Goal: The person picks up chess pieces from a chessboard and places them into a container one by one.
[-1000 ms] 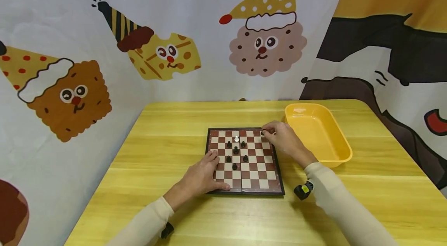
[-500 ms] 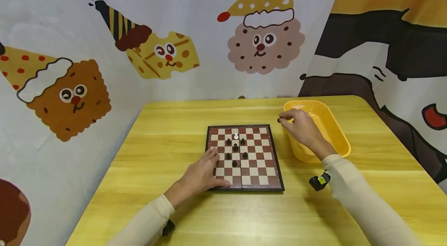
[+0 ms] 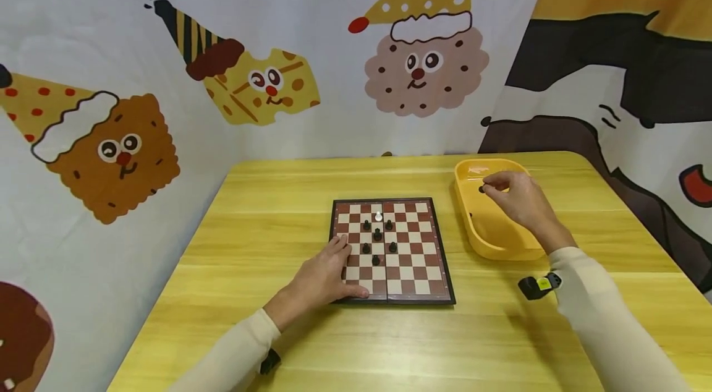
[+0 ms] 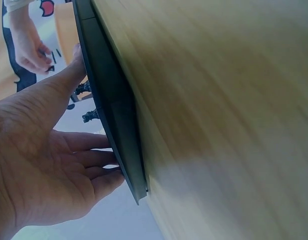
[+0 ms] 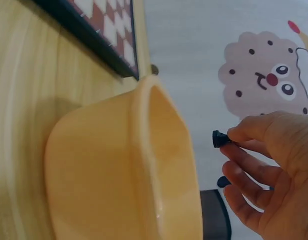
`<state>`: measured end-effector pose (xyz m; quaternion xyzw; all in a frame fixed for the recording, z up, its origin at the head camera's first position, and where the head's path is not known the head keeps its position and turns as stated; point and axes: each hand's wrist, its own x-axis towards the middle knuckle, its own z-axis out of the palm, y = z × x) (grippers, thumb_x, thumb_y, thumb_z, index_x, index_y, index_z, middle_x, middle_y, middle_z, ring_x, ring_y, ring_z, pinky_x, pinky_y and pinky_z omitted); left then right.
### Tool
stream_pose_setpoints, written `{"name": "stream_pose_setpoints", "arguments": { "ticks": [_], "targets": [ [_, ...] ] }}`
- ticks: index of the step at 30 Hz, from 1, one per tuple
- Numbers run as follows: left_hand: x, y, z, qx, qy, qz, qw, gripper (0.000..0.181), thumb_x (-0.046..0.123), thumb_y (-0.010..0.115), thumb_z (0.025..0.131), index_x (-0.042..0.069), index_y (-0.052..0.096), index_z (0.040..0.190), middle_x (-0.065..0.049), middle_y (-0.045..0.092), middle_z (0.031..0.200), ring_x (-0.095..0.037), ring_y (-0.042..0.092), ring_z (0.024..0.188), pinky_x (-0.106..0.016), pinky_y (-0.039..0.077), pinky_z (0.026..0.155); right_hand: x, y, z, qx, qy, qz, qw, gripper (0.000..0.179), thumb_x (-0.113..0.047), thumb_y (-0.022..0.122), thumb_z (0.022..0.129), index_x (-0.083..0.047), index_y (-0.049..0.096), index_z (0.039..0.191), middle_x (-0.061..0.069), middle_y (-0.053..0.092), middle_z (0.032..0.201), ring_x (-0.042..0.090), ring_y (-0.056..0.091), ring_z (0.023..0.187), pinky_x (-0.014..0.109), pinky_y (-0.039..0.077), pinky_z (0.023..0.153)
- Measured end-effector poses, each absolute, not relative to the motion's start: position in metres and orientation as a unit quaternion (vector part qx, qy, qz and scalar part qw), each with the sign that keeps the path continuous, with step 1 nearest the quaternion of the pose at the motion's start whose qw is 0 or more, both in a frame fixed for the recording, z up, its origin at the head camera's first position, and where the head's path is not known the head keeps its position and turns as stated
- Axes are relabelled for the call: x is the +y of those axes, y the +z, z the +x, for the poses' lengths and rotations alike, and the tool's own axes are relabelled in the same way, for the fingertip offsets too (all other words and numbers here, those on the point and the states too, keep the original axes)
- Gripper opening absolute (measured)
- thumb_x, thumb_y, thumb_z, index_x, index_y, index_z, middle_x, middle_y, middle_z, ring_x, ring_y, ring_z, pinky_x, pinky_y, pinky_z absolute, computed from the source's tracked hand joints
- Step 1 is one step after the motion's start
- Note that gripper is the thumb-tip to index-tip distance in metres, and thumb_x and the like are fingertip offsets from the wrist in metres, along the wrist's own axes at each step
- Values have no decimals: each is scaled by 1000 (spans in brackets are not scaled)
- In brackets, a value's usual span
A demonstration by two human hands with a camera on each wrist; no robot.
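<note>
A folding chessboard (image 3: 414,256) lies on the table, with a white pawn (image 3: 378,217) and several black chess pieces, among them a front black pawn (image 3: 376,260). My left hand (image 3: 319,277) rests along the board's left side, fingers spread, thumb on the front edge. In the left wrist view the left hand (image 4: 69,160) touches the board's dark rim (image 4: 114,100). Over the yellow plastic bin (image 3: 464,225), my right hand (image 3: 523,200) pinches a small black chess piece (image 5: 221,139) between thumb and index finger. The other fingers of that right hand (image 5: 273,175) are loosely bent.
The bin stands right of the board, apart from it. A small dark spot (image 3: 471,214) shows inside the bin, too small to make out. The wooden table (image 3: 261,213) meets a cartoon-printed curtain (image 3: 334,132) at the back and left.
My right hand has carried the black piece from the board's far right corner, rightward to above the bin. The left hand has stayed on the board.
</note>
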<state>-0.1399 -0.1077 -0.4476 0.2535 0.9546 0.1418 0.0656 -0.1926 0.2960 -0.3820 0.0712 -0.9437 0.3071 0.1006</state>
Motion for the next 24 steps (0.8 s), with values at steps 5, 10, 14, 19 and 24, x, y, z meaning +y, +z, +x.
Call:
{"name": "stream_pose_setpoints", "arguments": {
  "ticks": [5,10,14,19,24],
  "targets": [
    [-107,-447,-141,956,142,248,64,106,69,77,74,-5,52,145,-21,35,159,-36,31,147,-55,45,104,304,-393,-193,-951,295,62,65,30,-19,61,103,5,71,118,23,71,108,41,65,99,58,53,81],
    [-110,-450,-135,955,142,253,66,106,70,77,74,-6,51,144,-22,36,158,-37,32,146,-57,47,101,304,-404,-191,-954,290,68,41,28,-17,64,101,5,72,115,21,73,105,41,67,97,55,55,78],
    [-112,-451,-133,955,140,254,65,106,69,77,74,-7,51,144,-23,35,158,-38,32,146,-56,47,101,301,-408,-191,-954,288,74,32,27,-16,66,100,6,73,114,20,73,103,41,68,96,53,56,76],
    [-111,-448,-136,956,135,256,57,106,68,77,75,-7,51,144,-23,35,158,-37,32,146,-54,47,102,299,-407,-195,-953,292,67,34,29,-16,63,102,7,70,118,23,72,107,42,67,99,54,56,78],
    [-109,-446,-138,955,130,260,62,105,69,76,76,-6,52,144,-23,35,158,-36,31,147,-54,48,101,297,-406,-196,-954,292,60,33,29,-16,63,101,6,70,119,23,71,109,43,67,100,54,56,78]
  ]
}}
